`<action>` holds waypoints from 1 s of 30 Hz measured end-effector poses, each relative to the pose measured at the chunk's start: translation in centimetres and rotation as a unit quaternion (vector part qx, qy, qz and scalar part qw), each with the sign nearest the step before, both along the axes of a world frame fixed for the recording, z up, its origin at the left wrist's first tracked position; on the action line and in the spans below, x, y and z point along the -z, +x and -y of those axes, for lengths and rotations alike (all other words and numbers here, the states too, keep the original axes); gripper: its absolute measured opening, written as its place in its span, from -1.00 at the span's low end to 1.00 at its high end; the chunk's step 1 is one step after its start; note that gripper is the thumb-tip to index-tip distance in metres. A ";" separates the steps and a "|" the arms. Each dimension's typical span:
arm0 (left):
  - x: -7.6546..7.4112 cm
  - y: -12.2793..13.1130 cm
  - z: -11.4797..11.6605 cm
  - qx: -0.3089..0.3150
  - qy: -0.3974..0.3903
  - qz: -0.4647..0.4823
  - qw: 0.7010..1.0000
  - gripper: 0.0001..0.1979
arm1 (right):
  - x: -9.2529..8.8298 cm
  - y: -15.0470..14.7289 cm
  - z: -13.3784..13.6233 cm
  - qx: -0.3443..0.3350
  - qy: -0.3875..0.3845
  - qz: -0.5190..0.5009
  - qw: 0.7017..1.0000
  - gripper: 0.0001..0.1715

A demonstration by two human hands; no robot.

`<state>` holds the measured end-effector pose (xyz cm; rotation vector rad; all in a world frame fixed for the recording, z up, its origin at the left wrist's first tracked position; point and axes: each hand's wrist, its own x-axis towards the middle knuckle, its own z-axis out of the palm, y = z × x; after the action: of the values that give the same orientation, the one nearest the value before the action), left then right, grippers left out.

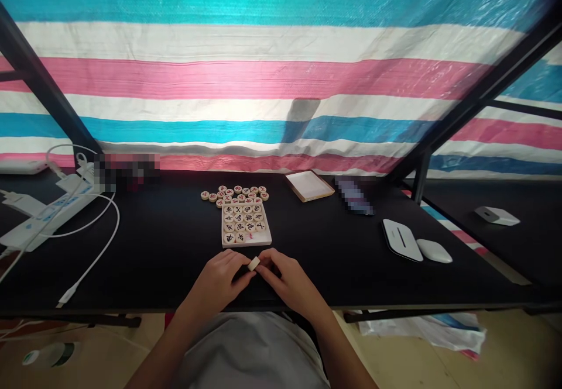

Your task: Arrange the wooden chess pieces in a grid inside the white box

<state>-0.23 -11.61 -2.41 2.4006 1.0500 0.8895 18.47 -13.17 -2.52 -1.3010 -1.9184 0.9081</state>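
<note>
Between the fingertips of my left hand [225, 273] and my right hand [281, 273] is one pale Chinese chess piece [253, 264], tilted on edge just above the table's near side. Both hands pinch it; its face is not readable. Just beyond them lies a white tray [262, 240] with rows of black-marked chess pieces [239, 226]. Its front row holds two pieces at the left, and bare tray with a pink mark shows to their right. Red-marked chess pieces [237, 190] lie in a loose cluster behind the tray, some against its far edge.
An open box lid [309, 185] and a blurred-out object [353, 196] lie at the back right. On the right are a white flat device [401, 240] and a white mouse [434, 251]. A power strip [57, 207] with white cables occupies the left. Striped sheeting [246, 79] hangs behind.
</note>
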 end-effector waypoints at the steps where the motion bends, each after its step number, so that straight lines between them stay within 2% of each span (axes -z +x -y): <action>1: 0.0 0.0 0.0 -0.001 -0.002 -0.008 1.000 -0.99 | 0.0 0.0 0.0 0.000 0.001 -0.002 1.000 -0.87; 8: 0.2 0.1 -0.2 -0.011 -0.006 -0.050 0.999 -0.97 | 0.0 0.1 0.1 -0.005 0.009 -0.003 1.000 -0.89; 15: 0.1 0.0 -0.2 0.004 -0.009 -0.066 0.998 -0.86 | -0.1 0.0 0.1 0.001 -0.003 0.001 1.000 -0.87; 22: -0.1 0.0 -0.1 0.007 -0.022 -0.071 0.997 -0.76 | 0.1 0.1 0.1 -0.013 0.025 0.010 1.000 -0.82; 26: -0.3 0.1 0.0 0.004 -0.047 -0.068 0.997 -0.76 | 0.3 0.2 0.1 -0.029 0.033 0.005 0.999 -0.71; 30: -0.7 0.0 0.2 0.014 -0.065 -0.077 0.995 -0.76 | 0.2 0.1 0.1 -0.020 0.022 0.004 1.000 -0.84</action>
<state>-0.18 -11.78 -1.71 2.3985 1.0918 0.6157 18.55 -13.29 -2.77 -1.2471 -1.9666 0.8753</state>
